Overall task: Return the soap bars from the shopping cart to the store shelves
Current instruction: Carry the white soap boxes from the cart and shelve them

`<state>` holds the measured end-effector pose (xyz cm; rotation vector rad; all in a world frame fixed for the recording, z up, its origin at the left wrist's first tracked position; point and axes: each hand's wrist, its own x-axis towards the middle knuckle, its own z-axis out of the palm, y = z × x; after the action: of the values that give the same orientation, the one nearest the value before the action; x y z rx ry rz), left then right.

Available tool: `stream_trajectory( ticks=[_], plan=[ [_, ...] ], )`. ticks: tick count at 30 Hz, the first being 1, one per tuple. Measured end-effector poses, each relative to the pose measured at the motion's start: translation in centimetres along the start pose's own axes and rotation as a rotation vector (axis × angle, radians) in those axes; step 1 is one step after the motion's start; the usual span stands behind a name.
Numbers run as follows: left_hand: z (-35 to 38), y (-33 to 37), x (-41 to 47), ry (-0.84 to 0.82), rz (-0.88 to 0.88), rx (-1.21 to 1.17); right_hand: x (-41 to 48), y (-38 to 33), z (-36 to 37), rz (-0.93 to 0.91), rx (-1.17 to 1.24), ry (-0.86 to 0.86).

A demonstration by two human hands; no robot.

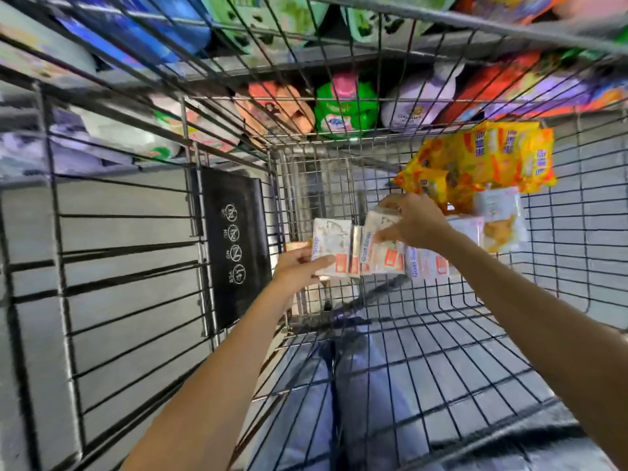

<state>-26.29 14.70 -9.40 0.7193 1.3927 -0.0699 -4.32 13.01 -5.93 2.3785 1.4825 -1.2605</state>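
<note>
Inside the wire shopping cart, my left hand grips a white soap bar pack with an orange label by its lower left corner. Right beside it, my right hand holds a second white soap pack, fingers curled over its top. More white soap packs lie behind and to the right on the cart floor. Store shelves with colourful packages show through the cart's front wall.
A yellow and orange multipack leans in the cart's far right corner, above a pale packet. A black child-seat flap with warning icons hangs at the left. Cart wire walls enclose both hands. Jeans-clad legs show below the basket.
</note>
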Motion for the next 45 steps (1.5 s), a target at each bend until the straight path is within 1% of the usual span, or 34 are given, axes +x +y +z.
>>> stream_trajectory(
  ticks=[4, 7, 11, 13, 17, 19, 21, 23, 26, 29, 34, 37, 40, 42, 45],
  plan=[
    [-0.7, 1.7, -2.6, 0.012, 0.026, -0.057, -2.7, -0.4, -1.0, 0.001, 0.211, 0.213],
    [-1.2, 2.9, -5.2, 0.027, 0.065, -0.077, -5.5, -0.5, -2.3, 0.038, 0.435, 0.359],
    [-1.0, 4.3, -9.4, -0.014, 0.152, -0.059, -10.7, -0.3, -3.7, 0.123, 0.796, 0.464],
    [-0.6, 4.6, -11.4, -0.048, 0.194, -0.047, -13.8, -0.3, -4.1, 0.155, 0.958, 0.489],
    [1.2, 4.6, -14.9, -0.142, 0.292, 0.010, -20.5, 0.3, -4.2, 0.203, 1.165, 0.536],
    [2.3, 4.4, -16.2, -0.177, 0.324, 0.059, -23.7, 0.9, -3.8, 0.245, 1.281, 0.599],
    [3.8, 4.4, -17.4, -0.205, 0.336, 0.112, -26.9, 1.6, -3.4, 0.250, 1.385, 0.674],
    [5.8, 4.3, -18.6, -0.248, 0.336, 0.151, -29.9, 2.7, -2.6, 0.268, 1.468, 0.748],
    [9.3, 3.9, -20.2, -0.309, 0.348, 0.258, -34.0, 5.2, -0.8, 0.369, 1.607, 0.871],
    [13.4, 3.3, -21.7, -0.398, 0.399, 0.393, -38.0, 7.9, 1.4, 0.426, 1.711, 0.943],
    [21.8, 1.4, -24.6, -0.521, 0.458, 0.519, -43.8, 12.5, 6.2, 0.502, 1.880, 1.064],
    [26.8, -0.5, -25.8, -0.574, 0.443, 0.580, -47.1, 15.1, 8.1, 0.514, 1.965, 1.129],
    [31.1, -2.7, -26.4, -0.627, 0.393, 0.623, -49.7, 18.0, 9.5, 0.508, 2.000, 1.163],
    [33.3, -3.9, -26.6, -0.642, 0.365, 0.623, -50.9, 19.9, 9.8, 0.503, 2.028, 1.185],
    [36.2, -5.2, -26.8, -0.651, 0.328, 0.634, -52.1, 23.3, 9.8, 0.548, 2.078, 1.205]
  ],
)
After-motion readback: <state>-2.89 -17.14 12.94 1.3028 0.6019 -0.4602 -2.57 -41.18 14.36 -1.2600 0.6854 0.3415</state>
